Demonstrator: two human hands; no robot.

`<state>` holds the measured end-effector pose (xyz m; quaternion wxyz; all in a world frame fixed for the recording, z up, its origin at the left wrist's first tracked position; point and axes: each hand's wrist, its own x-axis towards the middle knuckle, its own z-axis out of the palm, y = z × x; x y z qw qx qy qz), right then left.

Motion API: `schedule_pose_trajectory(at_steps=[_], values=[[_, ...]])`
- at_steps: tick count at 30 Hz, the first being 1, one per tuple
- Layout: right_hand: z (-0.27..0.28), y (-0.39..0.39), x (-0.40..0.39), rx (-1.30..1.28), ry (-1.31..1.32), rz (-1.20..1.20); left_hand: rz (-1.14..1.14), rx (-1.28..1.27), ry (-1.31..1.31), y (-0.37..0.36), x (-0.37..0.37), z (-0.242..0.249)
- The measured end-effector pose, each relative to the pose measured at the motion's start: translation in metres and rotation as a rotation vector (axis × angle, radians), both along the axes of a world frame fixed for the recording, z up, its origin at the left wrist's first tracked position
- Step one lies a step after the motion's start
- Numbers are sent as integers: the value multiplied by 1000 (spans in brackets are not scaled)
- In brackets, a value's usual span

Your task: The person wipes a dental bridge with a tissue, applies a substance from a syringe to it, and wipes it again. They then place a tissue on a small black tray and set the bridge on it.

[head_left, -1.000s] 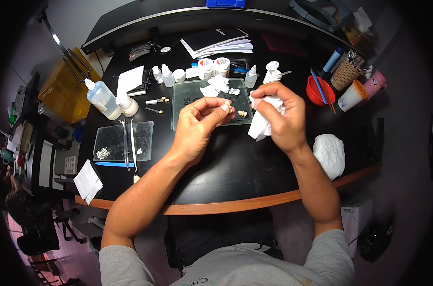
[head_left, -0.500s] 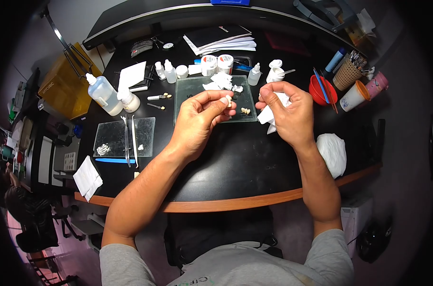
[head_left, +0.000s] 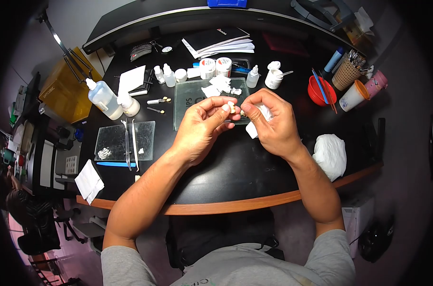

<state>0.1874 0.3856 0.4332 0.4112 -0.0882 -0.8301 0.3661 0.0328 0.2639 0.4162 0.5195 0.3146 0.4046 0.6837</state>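
My left hand [head_left: 197,128] is closed, with a small cream tooth-shaped piece [head_left: 232,107], like a dental crown, pinched between thumb and fingertips. Close beside it, my right hand [head_left: 278,126] is also closed. A white tissue [head_left: 251,130] is tucked in its fingers and hangs below them. Whether the right thumb and forefinger pinch anything else, I cannot make out. Both hands are above the front of a glass slab [head_left: 181,112], which bears crumpled white tissues [head_left: 220,85].
At left, a smaller glass plate [head_left: 114,131] carries metal tweezers [head_left: 127,145] and small white pieces. Behind stand a squeeze bottle [head_left: 104,101] and white jars [head_left: 207,68]. To the right are a red bowl [head_left: 317,93], a cup [head_left: 353,97] and a white bundle [head_left: 330,157].
My right hand has moved left with the tissue, so its fingertips are now close to the tooth-shaped piece. My left hand still holds that piece and has shifted only slightly.
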Motion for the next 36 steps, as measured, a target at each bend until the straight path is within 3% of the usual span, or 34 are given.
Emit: schedule_pose_trajectory(at_steps=[8,14,18,36], values=[[4,-2,1,36,0,35,34,-3,54,0,0,-1],[2,-6,2,-81,55,-23,23,34,8,1,-1,-6],[2,-4,-1,57,78,-6,77,55,36,1,1,-6],[-1,-7,-3,191,91,-27,198,92,92,3,4,-15]])
